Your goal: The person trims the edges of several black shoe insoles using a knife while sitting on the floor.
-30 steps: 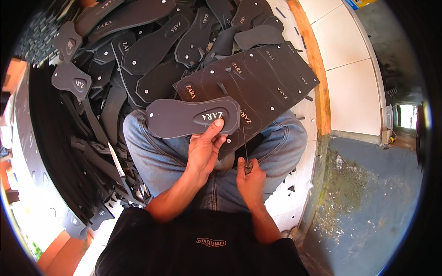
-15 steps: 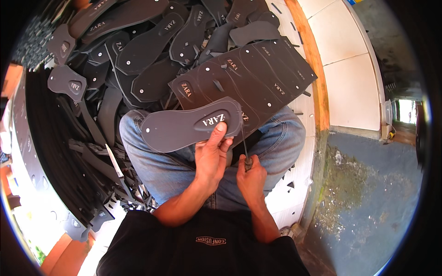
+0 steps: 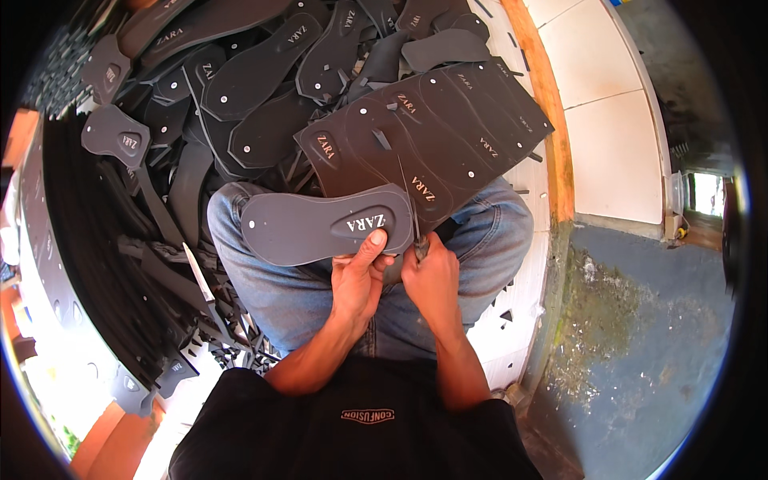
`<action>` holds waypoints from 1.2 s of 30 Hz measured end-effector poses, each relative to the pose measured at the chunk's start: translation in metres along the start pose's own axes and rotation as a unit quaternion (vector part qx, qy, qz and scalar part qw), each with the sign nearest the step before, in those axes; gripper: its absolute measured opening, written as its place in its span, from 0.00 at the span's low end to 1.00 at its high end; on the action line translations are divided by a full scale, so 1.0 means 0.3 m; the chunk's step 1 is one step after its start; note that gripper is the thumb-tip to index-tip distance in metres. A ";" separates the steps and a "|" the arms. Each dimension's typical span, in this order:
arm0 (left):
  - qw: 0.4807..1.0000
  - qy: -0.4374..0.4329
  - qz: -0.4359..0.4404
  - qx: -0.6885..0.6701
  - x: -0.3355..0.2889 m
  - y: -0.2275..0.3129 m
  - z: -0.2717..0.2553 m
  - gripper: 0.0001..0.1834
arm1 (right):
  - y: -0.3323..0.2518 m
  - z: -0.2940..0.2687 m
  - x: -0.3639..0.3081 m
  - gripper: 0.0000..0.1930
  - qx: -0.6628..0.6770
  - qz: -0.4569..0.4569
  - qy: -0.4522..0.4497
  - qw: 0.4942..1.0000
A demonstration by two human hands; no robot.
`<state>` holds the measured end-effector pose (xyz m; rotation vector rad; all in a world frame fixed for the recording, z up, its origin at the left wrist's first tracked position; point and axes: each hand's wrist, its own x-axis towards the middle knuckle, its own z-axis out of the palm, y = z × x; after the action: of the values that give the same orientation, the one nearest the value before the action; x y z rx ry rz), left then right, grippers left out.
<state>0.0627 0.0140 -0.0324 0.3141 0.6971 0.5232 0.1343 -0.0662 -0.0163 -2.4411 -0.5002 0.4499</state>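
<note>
My left hand (image 3: 360, 272) grips a dark grey sandal sole (image 3: 300, 228) by its heel end, thumb on top and fingers underneath. The sole lies level over my lap, its rounded toe end pointing left. In my right hand (image 3: 432, 276) is the handle of a thin-bladed knife (image 3: 414, 210), fingers wrapped round it. The blade points away from me, along the sole's right edge. Beyond the sole a dark foam sheet (image 3: 448, 136) with pressed sole outlines rests over my knee, small offcuts on it.
Many cut soles (image 3: 256, 76) lie heaped at the far left. A tall stack of dark sheets (image 3: 88, 240) stands on the left. A second knife blade (image 3: 198, 272) sticks up left of my knee. A wooden strip (image 3: 548, 120) runs along the right, past scattered scraps.
My right hand has moved slightly up and left, bringing the knife blade further along the sole's right edge. The sole has shifted a little toward me.
</note>
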 end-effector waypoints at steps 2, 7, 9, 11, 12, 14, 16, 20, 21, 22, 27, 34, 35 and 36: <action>1.000 -0.005 -0.021 0.020 -0.031 0.002 -0.015 0.10 | -0.020 -0.013 0.054 0.09 0.004 -0.068 0.000 0.998; 0.993 -0.049 -0.057 0.091 -0.056 0.099 -0.013 0.13 | 0.022 0.007 0.114 0.11 0.101 -0.066 0.022 0.992; 0.973 -0.063 0.011 0.224 -0.030 0.215 0.139 0.19 | 0.050 -0.019 0.090 0.12 0.114 -0.015 0.036 0.993; 0.944 -0.160 0.106 0.270 0.118 0.370 0.239 0.22 | 0.092 -0.021 0.053 0.12 0.129 0.026 0.041 0.990; 0.939 -0.161 0.139 0.271 0.210 0.445 0.286 0.23 | 0.121 -0.025 0.034 0.12 0.136 0.038 0.039 0.989; 0.938 -0.126 0.237 0.218 0.357 0.571 0.377 0.22 | 0.164 -0.025 0.001 0.14 0.157 0.059 0.031 0.985; 0.933 -0.080 0.290 0.198 0.395 0.619 0.371 0.23 | 0.178 -0.041 -0.029 0.14 0.178 0.074 0.042 0.980; 0.930 0.101 0.279 0.216 0.345 0.378 0.008 0.24 | 0.172 -0.062 -0.084 0.14 0.213 0.056 0.066 0.973; 0.941 0.145 0.226 0.206 0.296 0.277 -0.103 0.22 | 0.169 -0.061 -0.091 0.14 0.218 0.047 0.067 0.972; 0.954 0.173 0.158 0.187 0.230 0.182 -0.160 0.20 | 0.163 -0.055 -0.099 0.13 0.232 0.061 0.052 0.969; 0.987 0.133 -0.053 0.072 0.093 -0.045 -0.031 0.17 | 0.174 -0.067 -0.133 0.12 0.207 0.037 -0.009 0.978; 0.987 0.100 -0.085 0.090 0.009 0.080 -0.049 0.18 | 0.183 -0.113 -0.242 0.06 0.178 0.086 -0.145 0.970; 0.984 0.121 -0.095 0.089 -0.031 0.095 -0.055 0.19 | 0.193 -0.114 -0.271 0.06 0.162 0.086 -0.168 0.968; 0.980 0.141 -0.106 0.088 -0.069 0.107 -0.059 0.19 | 0.198 -0.114 -0.297 0.07 0.147 0.086 -0.192 0.967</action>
<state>0.0261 0.0310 -0.0202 0.3291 1.0428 0.3044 0.0855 -0.1672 -0.0091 -2.1209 -0.3465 1.0075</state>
